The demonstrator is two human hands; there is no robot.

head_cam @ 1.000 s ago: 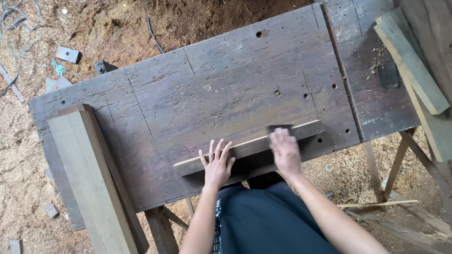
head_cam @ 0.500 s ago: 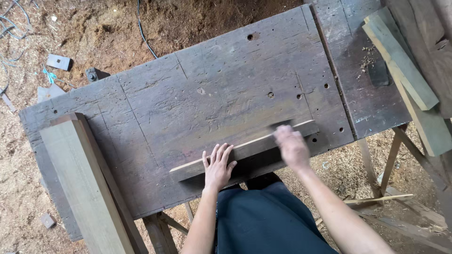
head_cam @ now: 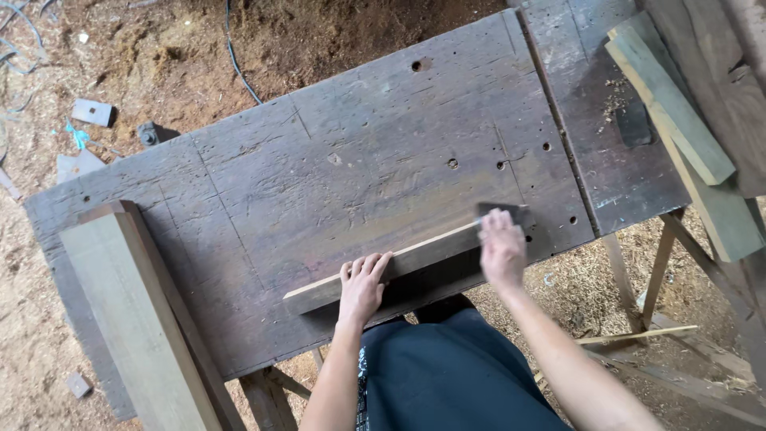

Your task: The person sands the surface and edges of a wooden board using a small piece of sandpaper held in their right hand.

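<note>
right hand [head_cam: 503,254] has slid its dark block [head_cam: 503,214] rightward to the strip's [head_cam: 399,267] end

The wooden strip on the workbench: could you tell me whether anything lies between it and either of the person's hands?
Nothing visible does. The left hand lies flat on the wooden strip, and the right hand presses a dark sanding block at its right end.

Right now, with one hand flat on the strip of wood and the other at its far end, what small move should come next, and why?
Probably draw the right hand with its dark block back along the strip toward the left hand. The block sits at the strip's right end, and the left hand pins the strip flat on the workbench.
</note>
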